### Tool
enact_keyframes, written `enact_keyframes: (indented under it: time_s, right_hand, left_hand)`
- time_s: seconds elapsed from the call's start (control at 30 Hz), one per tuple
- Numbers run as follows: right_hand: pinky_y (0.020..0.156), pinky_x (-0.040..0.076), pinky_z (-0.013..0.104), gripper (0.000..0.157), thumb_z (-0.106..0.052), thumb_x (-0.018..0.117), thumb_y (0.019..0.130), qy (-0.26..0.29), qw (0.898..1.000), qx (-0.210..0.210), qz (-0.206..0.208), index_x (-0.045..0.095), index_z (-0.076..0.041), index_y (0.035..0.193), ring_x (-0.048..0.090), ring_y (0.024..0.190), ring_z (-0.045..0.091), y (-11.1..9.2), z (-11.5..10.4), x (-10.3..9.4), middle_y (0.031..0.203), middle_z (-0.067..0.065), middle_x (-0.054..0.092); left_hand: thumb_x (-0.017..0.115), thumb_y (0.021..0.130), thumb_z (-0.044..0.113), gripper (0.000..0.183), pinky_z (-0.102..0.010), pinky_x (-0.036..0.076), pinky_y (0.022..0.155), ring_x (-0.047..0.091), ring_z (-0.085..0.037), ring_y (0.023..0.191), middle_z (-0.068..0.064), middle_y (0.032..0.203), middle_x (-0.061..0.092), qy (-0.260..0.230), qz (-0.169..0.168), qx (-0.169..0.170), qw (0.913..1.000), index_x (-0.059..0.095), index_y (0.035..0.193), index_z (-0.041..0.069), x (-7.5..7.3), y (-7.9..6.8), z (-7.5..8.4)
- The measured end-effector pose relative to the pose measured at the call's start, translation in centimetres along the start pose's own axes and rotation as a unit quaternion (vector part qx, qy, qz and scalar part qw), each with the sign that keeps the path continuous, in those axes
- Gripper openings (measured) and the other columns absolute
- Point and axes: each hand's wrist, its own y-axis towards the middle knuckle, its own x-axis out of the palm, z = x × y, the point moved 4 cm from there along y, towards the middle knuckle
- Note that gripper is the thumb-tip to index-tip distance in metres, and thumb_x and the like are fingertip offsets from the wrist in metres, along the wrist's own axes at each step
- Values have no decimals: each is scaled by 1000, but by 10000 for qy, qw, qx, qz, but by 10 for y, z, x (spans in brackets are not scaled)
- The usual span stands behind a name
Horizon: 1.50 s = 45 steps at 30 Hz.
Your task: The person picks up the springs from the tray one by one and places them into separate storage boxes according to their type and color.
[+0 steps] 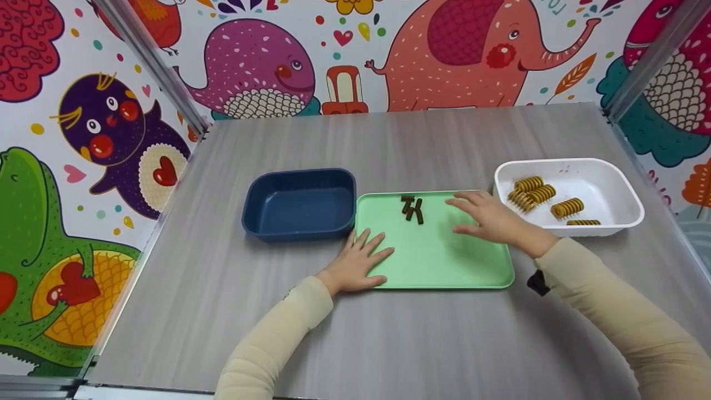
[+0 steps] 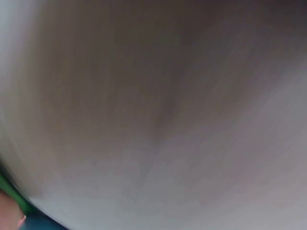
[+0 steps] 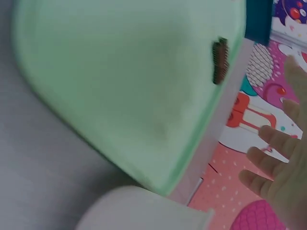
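Observation:
My left hand (image 1: 355, 264) rests with fingers spread on the left edge of a light green tray (image 1: 433, 261). Over the tray's right side hovers my right hand (image 1: 489, 219), fingers apart and nothing in its grasp. Several short dark brown sticks (image 1: 412, 210) lie in a small cluster near the tray's far edge; they look ridged in the right wrist view (image 3: 220, 61). Only a sliver of the left hand (image 2: 8, 211) shows in the left wrist view. In the right wrist view, the right hand (image 3: 283, 158) has its fingers extended.
A dark blue bin (image 1: 300, 214) stands at the tray's left. To the right is a white bin (image 1: 605, 189) with several yellow-brown ringed cylinders (image 1: 566, 208) inside. Behind the grey table (image 1: 355, 139) rises a wall with cartoon animals, and metal posts (image 1: 161, 72) stand at its corners.

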Motion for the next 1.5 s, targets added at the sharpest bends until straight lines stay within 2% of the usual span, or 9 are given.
enact_keyframes:
  time_s: [0.2, 0.37, 0.63, 0.9, 1.23, 1.37, 1.5]
  right_hand:
    - [99, 26, 59, 69, -45, 63, 82, -472, 9983, -318, -141, 42, -9, 137, 32, 125, 45, -34, -7, 30, 141, 20, 35]
    - [96, 21, 65, 71, -47, 63, 80, -302, 9984, -457, -126, 44, -7, 136, 30, 126, 47, -67, -8, 46, 141, 21, 35]
    - [94, 14, 70, 70, -45, 65, 79, 135, 9991, -156, -369, 44, -10, 136, 24, 128, 49, -101, -1, 58, 143, 21, 32]
    - [91, 18, 72, 73, -50, 64, 78, -109, 9987, -342, -357, 42, -15, 139, 22, 130, 45, -105, 1, 64, 146, 16, 28]
    - [86, 17, 77, 73, -50, 65, 77, 22, 9994, -299, -189, 44, -13, 138, 21, 130, 45, -121, 1, 68, 145, 17, 30]
    - [85, 17, 77, 73, -49, 65, 77, -3, 9992, -385, -95, 44, -13, 137, 22, 130, 45, -115, 0, 67, 145, 17, 31]
    - [86, 17, 77, 73, -49, 65, 77, -18, 9989, -455, -74, 44, -13, 137, 21, 131, 44, -107, 1, 67, 145, 17, 31]
  left_hand:
    - [38, 92, 55, 65, -60, 4, 106, 6, -39, 139, -10, 153, 13, 12, -67, -29, 10000, 23, 147, 24, 1, 1, 0]
    - [38, 91, 55, 65, -60, 4, 107, 5, -39, 139, -9, 153, 13, -24, -61, -57, 10000, 24, 147, 25, 0, 2, 0]
    - [38, 91, 55, 65, -60, 3, 106, 4, -39, 139, -9, 153, 12, -111, -60, -68, 9999, 24, 147, 24, 0, 1, -2]
    - [37, 92, 56, 65, -61, 4, 106, 5, -39, 139, -10, 153, 12, 30, -59, -61, 10000, 24, 147, 24, 0, 1, -2]
    - [38, 92, 56, 66, -58, 5, 108, 6, -39, 139, -10, 153, 12, 12, -493, -60, 9988, 22, 147, 23, -3, 9, 11]
    - [41, 92, 54, 65, -53, 9, 110, 14, -38, 138, -10, 152, 19, -110, -357, -463, 9982, 26, 146, 21, -18, 19, 9]
    - [46, 92, 47, 63, -48, 18, 109, 22, -36, 136, -9, 151, 21, -275, -167, -1062, 9938, 26, 146, 20, -33, 38, 5]
